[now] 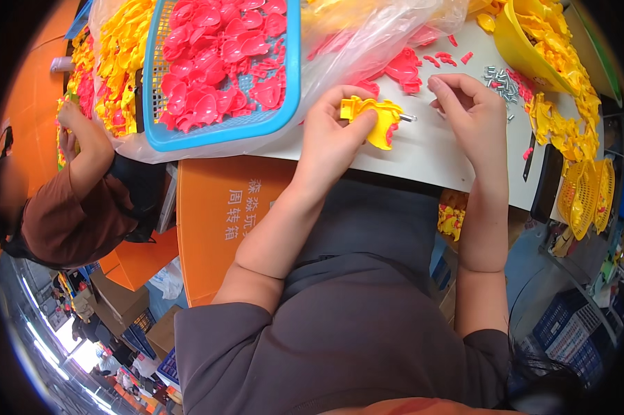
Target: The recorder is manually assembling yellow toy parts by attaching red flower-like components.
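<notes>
My left hand [332, 138] grips a yellow plastic part [379, 130] between thumb and fingers, above the near side of the white table [422, 160]. A small pink piece [391, 131] shows at the part's right edge, and a short metal pin [409, 117] sticks out to the right. Apart from it, my right hand [472, 114] hovers with fingers curled and thumb close to the index finger; whether something tiny sits in that pinch is too small to make out. Just beyond the right hand lies a pile of metal pins [500, 81].
A blue basket [292, 76] of pink parts stands at left on clear plastic sheeting [326, 76]. Loose pink pieces [403, 69] lie mid-table. Yellow parts [557, 131] and a yellow tub [533, 52] line the right. A co-worker [76, 207] works at far left, beside an orange box [208, 228].
</notes>
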`<state>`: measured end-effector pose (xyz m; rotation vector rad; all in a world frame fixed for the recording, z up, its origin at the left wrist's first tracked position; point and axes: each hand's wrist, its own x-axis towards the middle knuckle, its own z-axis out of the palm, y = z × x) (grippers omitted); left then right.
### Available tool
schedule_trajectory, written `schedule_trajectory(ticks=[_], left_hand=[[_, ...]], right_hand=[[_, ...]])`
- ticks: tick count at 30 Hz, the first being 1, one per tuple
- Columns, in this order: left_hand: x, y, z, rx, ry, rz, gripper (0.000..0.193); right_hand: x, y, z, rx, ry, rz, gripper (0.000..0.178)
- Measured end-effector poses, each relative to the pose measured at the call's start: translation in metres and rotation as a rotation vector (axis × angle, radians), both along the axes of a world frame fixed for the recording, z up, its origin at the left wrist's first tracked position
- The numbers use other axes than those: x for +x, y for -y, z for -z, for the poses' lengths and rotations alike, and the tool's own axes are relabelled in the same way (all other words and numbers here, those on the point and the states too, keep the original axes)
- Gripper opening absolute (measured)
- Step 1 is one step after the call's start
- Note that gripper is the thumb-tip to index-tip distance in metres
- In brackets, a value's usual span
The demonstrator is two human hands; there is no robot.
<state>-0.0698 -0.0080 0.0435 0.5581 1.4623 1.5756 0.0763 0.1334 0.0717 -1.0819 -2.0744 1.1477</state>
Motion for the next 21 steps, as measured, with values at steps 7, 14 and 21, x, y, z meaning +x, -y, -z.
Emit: schedule_trajectory(ticks=[7, 14, 21], left_hand=[[0.003, -0.002, 0.003, 0.093, 0.084, 0.009, 0.020], [0.006, -0.003, -0.010, 0.046, 0.211, 0.148, 0.019], [0.000, 0.003, -0.011, 0.052, 0.274, 0.068, 0.021]], right_hand=[[0.001, -0.058, 0.000, 0.296, 0.249, 0.109, 0.026], [0.002, -0.204, 0.076, 1.036, 0.311, 0.144, 0.032], [-0.007, -0.167, 0.058, 0.562, 0.616, 0.099, 0.026]])
